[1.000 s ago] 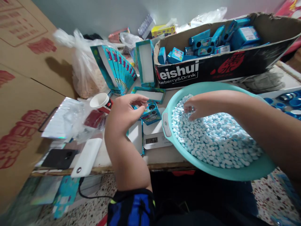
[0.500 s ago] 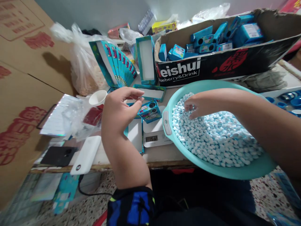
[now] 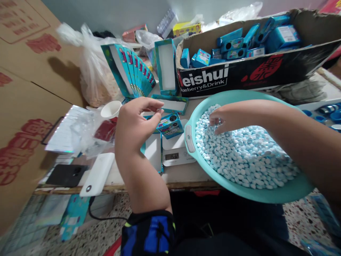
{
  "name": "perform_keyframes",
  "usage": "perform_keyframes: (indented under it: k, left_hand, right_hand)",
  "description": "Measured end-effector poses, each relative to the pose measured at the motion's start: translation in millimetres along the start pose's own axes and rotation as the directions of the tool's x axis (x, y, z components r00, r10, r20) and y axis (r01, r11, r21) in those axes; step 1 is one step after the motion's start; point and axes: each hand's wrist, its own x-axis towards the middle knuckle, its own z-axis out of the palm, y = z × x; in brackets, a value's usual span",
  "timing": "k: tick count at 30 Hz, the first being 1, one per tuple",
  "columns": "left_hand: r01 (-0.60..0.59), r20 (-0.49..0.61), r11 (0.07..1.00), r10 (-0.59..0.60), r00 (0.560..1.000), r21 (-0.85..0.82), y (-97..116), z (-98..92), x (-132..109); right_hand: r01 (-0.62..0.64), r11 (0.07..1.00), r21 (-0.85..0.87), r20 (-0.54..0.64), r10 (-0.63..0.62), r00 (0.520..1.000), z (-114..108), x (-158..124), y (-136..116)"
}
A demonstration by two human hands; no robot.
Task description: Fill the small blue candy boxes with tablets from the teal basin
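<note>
1. Turquoise basin [image 3: 255,195]: heaped with pale tablets [image 3: 239,156], judged far from used up.
2. Blue boxes [image 3: 236,43]: piled behind the basin, apparently done, unable to verify fill.
3. White scale [image 3: 183,158]: just left of the basin, reading 1532.
4. Right hand [image 3: 226,119]: over the basin, at the tablets, with fingers bent; unable to tell whether gripping.
5. Left hand [image 3: 140,115]: left of the basin, with thumb and fingertips apart.
6. Small box [image 3: 170,128]: between left hand and basin, at the scale; judged unfinished.

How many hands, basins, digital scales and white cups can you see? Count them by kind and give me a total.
Left hand and right hand: 2
Teal basin: 1
Digital scale: 1
White cup: 1
Total: 5
</note>
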Motion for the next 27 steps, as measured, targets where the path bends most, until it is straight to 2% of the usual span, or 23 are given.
perform_keyframes:
  k: [10, 27]
  left_hand:
    - [-0.047, -0.066, 0.999, 0.045, 0.997, -0.028, 0.6, -0.1, -0.2]
    - [-0.010, -0.067, 1.000, 0.010, 0.998, -0.009, 1.5, -2.3, -2.9]
  right_hand:
    - [0.045, 0.999, 0.027, -0.009, -0.045, 0.999, 2.3, 0.0, 3.0]
    - [0.055, 0.998, 0.017, -0.026, -0.055, 0.998, 6.8, 3.0, 7.2]
